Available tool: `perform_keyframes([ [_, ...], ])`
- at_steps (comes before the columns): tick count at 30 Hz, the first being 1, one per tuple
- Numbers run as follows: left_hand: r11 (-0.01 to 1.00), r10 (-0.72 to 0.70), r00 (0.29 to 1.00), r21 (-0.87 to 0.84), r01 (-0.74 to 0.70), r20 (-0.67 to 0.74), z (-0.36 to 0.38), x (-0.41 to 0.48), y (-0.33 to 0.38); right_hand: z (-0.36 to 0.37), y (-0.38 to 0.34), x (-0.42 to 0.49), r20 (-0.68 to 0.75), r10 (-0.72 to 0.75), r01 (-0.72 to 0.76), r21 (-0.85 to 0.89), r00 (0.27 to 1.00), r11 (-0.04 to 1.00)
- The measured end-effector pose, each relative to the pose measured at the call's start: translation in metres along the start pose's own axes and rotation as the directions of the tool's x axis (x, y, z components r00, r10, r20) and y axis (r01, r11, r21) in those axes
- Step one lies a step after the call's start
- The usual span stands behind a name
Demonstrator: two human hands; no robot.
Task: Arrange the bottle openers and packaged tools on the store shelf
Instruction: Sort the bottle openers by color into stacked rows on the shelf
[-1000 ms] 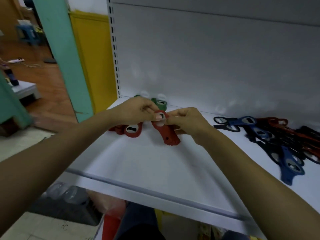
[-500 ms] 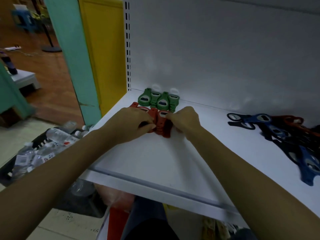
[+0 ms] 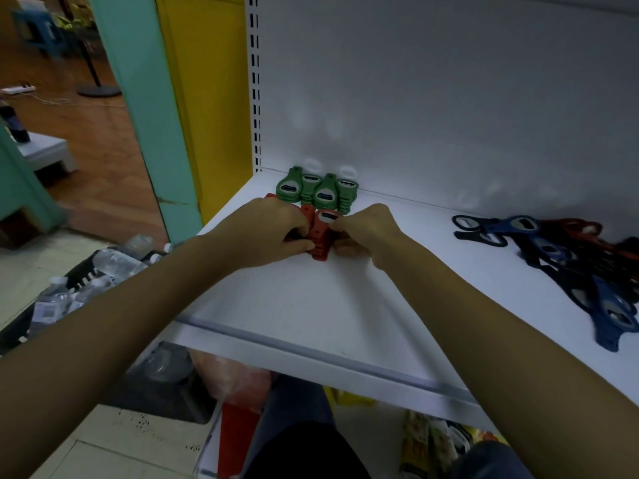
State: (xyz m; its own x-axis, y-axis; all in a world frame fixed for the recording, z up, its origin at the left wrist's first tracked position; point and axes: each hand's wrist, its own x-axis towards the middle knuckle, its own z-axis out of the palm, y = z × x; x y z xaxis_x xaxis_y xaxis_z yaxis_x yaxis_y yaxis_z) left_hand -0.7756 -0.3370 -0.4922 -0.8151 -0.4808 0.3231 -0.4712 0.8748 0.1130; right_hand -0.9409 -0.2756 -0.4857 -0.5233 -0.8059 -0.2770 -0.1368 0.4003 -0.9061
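Note:
Several red bottle openers lie side by side on the white shelf, just in front of a row of green bottle openers at the back left corner. My left hand covers the left red openers, its fingers curled round them. My right hand grips the rightmost red opener from the right side, thumb near its metal slot. Both hands press the red group together. A loose pile of blue, black and red openers lies at the right of the shelf.
The shelf's white back panel rises right behind the green row. A slotted upright and a yellow panel bound the left end. Below left, a dark crate of water bottles stands on the floor. Packaged goods show under the shelf.
The red opener held up between both hands a second ago now lies on the shelf beside the other red ones. Both hands have closed in round the red group, in front of the green row.

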Motion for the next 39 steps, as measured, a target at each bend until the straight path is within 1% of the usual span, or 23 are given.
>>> perform_keyframes([
  [3,0.999,0.005,0.999,0.043,-0.007,0.044,-0.005,0.000,0.003,-0.001,0.001,0.000,0.001,-0.010,0.010,0.018,1.000,1.000],
  [5,0.999,-0.004,0.998,0.052,0.001,0.060,-0.009,0.001,0.003,-0.005,0.003,0.001,-0.028,-0.024,0.024,-0.007,0.999,1.000],
  [7,0.998,0.001,0.999,0.063,-0.004,0.042,-0.015,0.002,0.006,-0.011,0.007,0.002,-0.092,-0.094,0.085,-0.097,0.991,0.992],
  [8,0.997,0.032,0.999,0.074,-0.033,0.007,-0.017,0.003,0.009,-0.015,0.009,0.002,-0.122,-0.159,0.136,-0.174,0.980,0.975],
  [10,0.991,0.107,0.991,0.084,-0.101,-0.074,-0.015,0.010,0.021,-0.028,0.016,0.000,-0.157,-0.307,0.225,-0.397,0.939,0.890],
  [12,0.988,0.141,0.984,0.075,-0.133,-0.108,-0.007,0.019,0.041,-0.047,0.023,-0.004,-0.142,-0.399,0.247,-0.588,0.906,0.770],
  [14,0.979,0.196,0.975,0.073,-0.189,-0.109,0.009,0.034,0.064,-0.073,0.034,-0.005,-0.127,-0.436,0.241,-0.681,0.891,0.691],
  [16,0.975,0.221,0.974,-0.010,-0.221,-0.052,0.028,0.053,0.092,-0.105,0.049,-0.008,-0.135,-0.440,0.208,-0.735,0.888,0.646],
  [18,0.959,0.257,0.966,-0.114,-0.259,-0.035,0.049,0.076,0.125,-0.143,0.068,-0.014,-0.186,-0.425,0.144,-0.761,0.886,0.633],
  [21,0.915,0.301,0.951,-0.259,-0.309,-0.071,0.080,0.111,0.188,-0.204,0.099,-0.032,-0.326,-0.396,0.011,-0.761,0.858,0.649],
  [25,0.829,0.326,0.939,-0.444,-0.340,-0.111,0.114,0.150,0.276,-0.279,0.136,-0.057,-0.525,-0.343,-0.170,-0.704,0.779,0.690],
  [28,0.767,0.323,0.938,-0.547,-0.336,-0.125,0.130,0.170,0.321,-0.322,0.160,-0.069,-0.618,-0.311,-0.255,-0.656,0.722,0.711],
  [30,0.722,0.340,0.929,-0.592,-0.357,-0.146,0.139,0.177,0.334,-0.345,0.170,-0.072,-0.669,-0.289,-0.300,-0.620,0.684,0.725],
  [33,0.691,0.376,0.906,-0.592,-0.414,-0.194,0.147,0.179,0.333,-0.367,0.176,-0.068,-0.721,-0.234,-0.367,-0.571,0.653,0.734],
  [36,0.669,0.349,0.914,-0.628,-0.396,-0.205,0.148,0.180,0.330,-0.373,0.179,-0.056,-0.712,-0.207,-0.432,-0.603,0.671,0.671],
  [37,0.660,0.343,0.917,-0.642,-0.391,-0.205,0.148,0.180,0.331,-0.373,0.180,-0.052,-0.712,-0.228,-0.442,-0.619,0.664,0.649],
  [39,0.649,0.325,0.922,-0.659,-0.380,-0.211,0.149,0.181,0.333,-0.371,0.181,-0.046,-0.726,-0.263,-0.451,-0.626,0.636,0.636],
])
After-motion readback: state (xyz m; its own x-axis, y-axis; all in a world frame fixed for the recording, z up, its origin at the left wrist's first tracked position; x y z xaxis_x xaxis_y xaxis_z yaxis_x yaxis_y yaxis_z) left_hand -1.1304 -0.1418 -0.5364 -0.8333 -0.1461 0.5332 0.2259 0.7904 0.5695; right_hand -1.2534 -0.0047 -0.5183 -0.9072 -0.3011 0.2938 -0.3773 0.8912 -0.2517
